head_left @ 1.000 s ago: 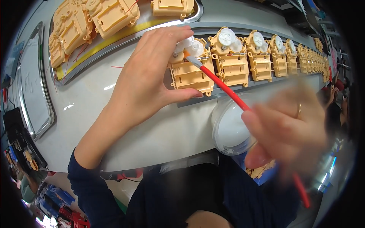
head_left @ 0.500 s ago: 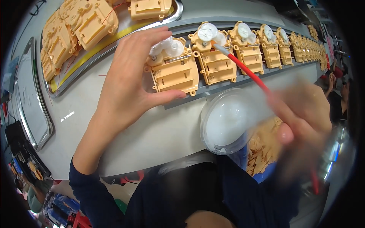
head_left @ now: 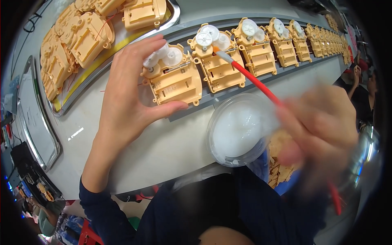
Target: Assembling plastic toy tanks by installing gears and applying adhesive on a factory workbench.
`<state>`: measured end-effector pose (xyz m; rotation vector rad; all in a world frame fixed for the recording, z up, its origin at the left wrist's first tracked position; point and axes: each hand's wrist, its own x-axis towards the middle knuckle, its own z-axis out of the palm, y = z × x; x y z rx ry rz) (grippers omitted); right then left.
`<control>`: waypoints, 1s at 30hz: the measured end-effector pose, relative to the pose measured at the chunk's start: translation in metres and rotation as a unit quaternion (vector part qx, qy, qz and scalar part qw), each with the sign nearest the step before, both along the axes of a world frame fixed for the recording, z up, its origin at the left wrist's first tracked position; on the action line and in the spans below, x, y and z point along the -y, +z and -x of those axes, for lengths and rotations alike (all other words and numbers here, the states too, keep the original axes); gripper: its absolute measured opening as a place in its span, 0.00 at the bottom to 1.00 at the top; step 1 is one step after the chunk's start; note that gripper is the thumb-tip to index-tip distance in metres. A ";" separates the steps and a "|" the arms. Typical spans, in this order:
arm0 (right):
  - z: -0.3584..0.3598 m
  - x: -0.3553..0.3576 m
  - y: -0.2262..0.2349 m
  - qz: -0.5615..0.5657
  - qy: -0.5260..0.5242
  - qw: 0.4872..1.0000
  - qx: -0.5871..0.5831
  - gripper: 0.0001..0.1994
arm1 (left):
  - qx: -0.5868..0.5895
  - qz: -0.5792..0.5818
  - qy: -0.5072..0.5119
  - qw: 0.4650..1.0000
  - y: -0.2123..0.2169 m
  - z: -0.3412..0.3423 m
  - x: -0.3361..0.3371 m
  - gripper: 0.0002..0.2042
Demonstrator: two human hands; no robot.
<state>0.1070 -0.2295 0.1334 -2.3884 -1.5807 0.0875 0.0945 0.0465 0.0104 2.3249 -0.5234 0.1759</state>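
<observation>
My left hand (head_left: 126, 87) curls around the nearest yellow plastic housing (head_left: 173, 87), thumb along its lower edge and fingers beside its white gears (head_left: 172, 56). This housing has an open rectangular bay and stands at the left end of a row. In my blurred right hand (head_left: 320, 122) is a paintbrush (head_left: 254, 81) with a red handle. Its pale bristles point at the lower edge of the white gears (head_left: 204, 39) on the second housing (head_left: 222, 71); whether they touch is unclear. Below the row, near my right hand, stands a round clear tub (head_left: 211, 136) containing glossy white paste (head_left: 234, 130).
Several similar housings (head_left: 259, 59) continue along a grey rail (head_left: 212, 99) toward the far right. A metal-rimmed tray (head_left: 75, 96) at the upper left holds more housings with thin red wires. Tan flakes (head_left: 281, 171) lie in a blue container beneath my right hand. Another person (head_left: 361, 87) sits at the right.
The whole view has shifted, so the row and tray appear farther left. My left hand still encircles the first housing. The brush tip stays beside the second housing's gears.
</observation>
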 end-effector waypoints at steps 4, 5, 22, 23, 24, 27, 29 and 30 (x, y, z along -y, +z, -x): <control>0.001 0.023 -0.006 -0.056 0.014 0.998 0.029 0.21 | -0.009 -0.001 -0.001 1.000 0.002 -0.001 0.000 0.44; 0.001 0.029 -0.010 -0.125 0.007 0.990 0.071 0.21 | -0.008 -0.003 -0.001 1.000 0.003 0.001 0.000 0.44; -0.013 0.061 -0.017 -0.040 -0.014 0.998 0.053 0.20 | 0.294 0.069 -0.302 0.904 0.071 -0.097 0.123 0.33; -0.014 0.062 -0.019 -0.050 -0.007 0.996 0.068 0.20 | 0.293 0.067 -0.304 0.904 0.070 -0.098 0.123 0.33; -0.014 0.062 -0.021 -0.060 0.001 0.995 0.081 0.20 | 0.090 -0.079 -0.239 0.964 0.072 -0.099 0.123 0.33; -0.012 0.060 -0.024 -0.076 -0.017 0.996 0.038 0.21 | -0.136 -0.212 -0.170 0.953 0.088 -0.100 0.134 0.32; -0.009 0.067 -0.014 -0.063 -0.020 0.997 0.032 0.22 | -0.149 -0.204 -0.184 0.950 0.094 -0.101 0.141 0.33; -0.008 0.070 -0.010 -0.049 -0.019 0.998 0.028 0.23 | -0.172 -0.228 -0.171 0.943 0.101 -0.101 0.148 0.33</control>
